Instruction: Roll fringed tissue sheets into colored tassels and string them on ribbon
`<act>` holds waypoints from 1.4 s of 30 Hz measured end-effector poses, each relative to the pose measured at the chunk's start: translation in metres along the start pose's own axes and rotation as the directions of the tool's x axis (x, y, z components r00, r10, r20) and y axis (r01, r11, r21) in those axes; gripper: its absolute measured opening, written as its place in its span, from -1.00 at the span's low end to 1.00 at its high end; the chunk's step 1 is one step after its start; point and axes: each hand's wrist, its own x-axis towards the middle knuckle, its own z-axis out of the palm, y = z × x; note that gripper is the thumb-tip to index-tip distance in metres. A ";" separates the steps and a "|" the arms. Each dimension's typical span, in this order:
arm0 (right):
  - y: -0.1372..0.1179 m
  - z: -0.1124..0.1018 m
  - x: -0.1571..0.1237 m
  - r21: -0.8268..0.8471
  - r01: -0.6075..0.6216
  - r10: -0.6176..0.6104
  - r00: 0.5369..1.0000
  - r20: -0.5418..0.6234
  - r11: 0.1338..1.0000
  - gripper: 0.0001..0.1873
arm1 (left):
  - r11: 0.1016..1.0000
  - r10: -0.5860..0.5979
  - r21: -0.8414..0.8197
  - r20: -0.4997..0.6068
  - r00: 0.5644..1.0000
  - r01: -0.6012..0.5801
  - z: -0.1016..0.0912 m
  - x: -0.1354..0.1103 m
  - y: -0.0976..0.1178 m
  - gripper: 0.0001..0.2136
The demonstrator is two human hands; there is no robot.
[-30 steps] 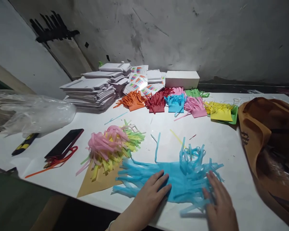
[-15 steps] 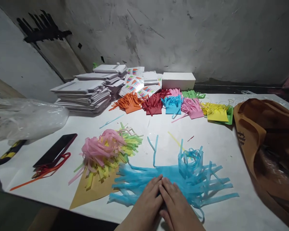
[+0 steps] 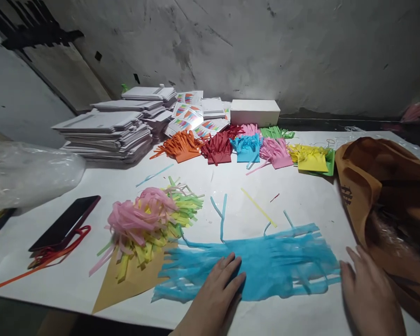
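Observation:
A sheet of blue fringed tissue paper (image 3: 262,261) lies spread on the white table, its cut strips running out to both sides. My left hand (image 3: 219,291) rests on it left of its middle, fingers stretched out and flat. At the sheet's right end is my right hand (image 3: 369,291), with thumb and fingers apart, right beside the strip tips; whether it touches them I cannot tell. Left of the sheet is a heap of pink fringed tissue paper (image 3: 143,212) over yellow and green strips (image 3: 185,205), on a brown paper piece (image 3: 126,287).
Folded fringe bundles, including an orange one (image 3: 187,151) and a yellow one (image 3: 313,161), line the back. Behind them are stacked white cards (image 3: 105,122) and a white box (image 3: 255,113). A phone (image 3: 68,221) lies left; a brown bag (image 3: 359,186) stands right.
My right hand has moved from beside my left hand out to the sheet's right end. The curled right-side strips now lie flat and straighter. My left hand stays on the sheet.

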 end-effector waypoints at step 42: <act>-0.111 -0.001 0.008 0.584 0.369 -0.551 0.818 0.166 0.723 -0.77 | 0.958 -0.202 -0.172 0.157 0.967 0.228 -0.019 0.027 0.001 -0.84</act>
